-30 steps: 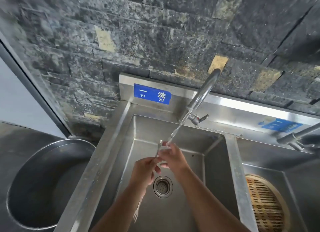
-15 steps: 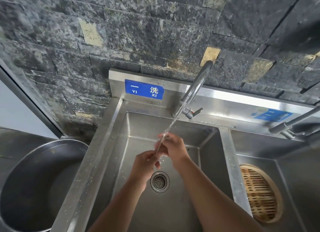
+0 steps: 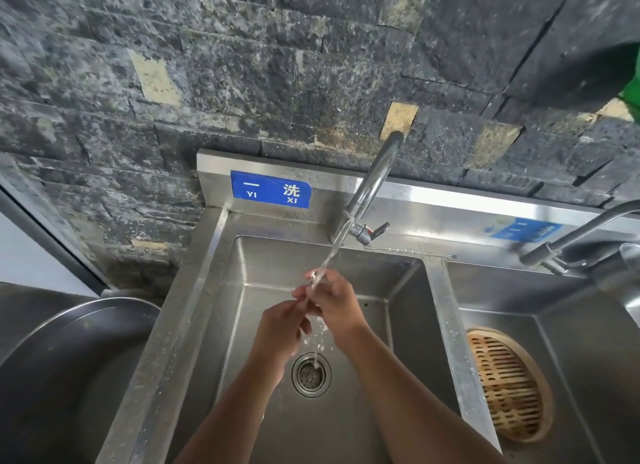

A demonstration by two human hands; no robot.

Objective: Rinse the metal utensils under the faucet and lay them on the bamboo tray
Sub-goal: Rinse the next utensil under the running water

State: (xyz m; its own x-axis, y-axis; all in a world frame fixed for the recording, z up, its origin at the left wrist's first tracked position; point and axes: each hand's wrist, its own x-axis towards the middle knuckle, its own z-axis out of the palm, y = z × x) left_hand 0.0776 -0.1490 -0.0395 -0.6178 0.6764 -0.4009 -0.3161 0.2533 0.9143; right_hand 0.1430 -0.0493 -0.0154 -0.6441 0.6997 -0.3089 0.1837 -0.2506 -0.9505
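Observation:
Both hands meet over the left sink basin (image 3: 266,255), under a thin stream from the curved faucet (image 3: 372,183). My right hand (image 3: 334,301) and my left hand (image 3: 282,328) pinch a slim metal utensil (image 3: 313,280) between them; only its wet upper end shows above the fingers, right where the water lands. The rest of it is hidden by my hands. A round bamboo tray (image 3: 509,384) lies in the right basin, and nothing rests on its slats.
Water drips onto the drain strainer (image 3: 311,375) below my hands. A large metal pot (image 3: 69,366) stands left of the sink. A second faucet (image 3: 581,238) reaches over the right basin. A dark stone wall rises behind.
My hands have stayed under the stream, sliding slightly along the utensil. The camera has tilted, so the sink sits lower in view.

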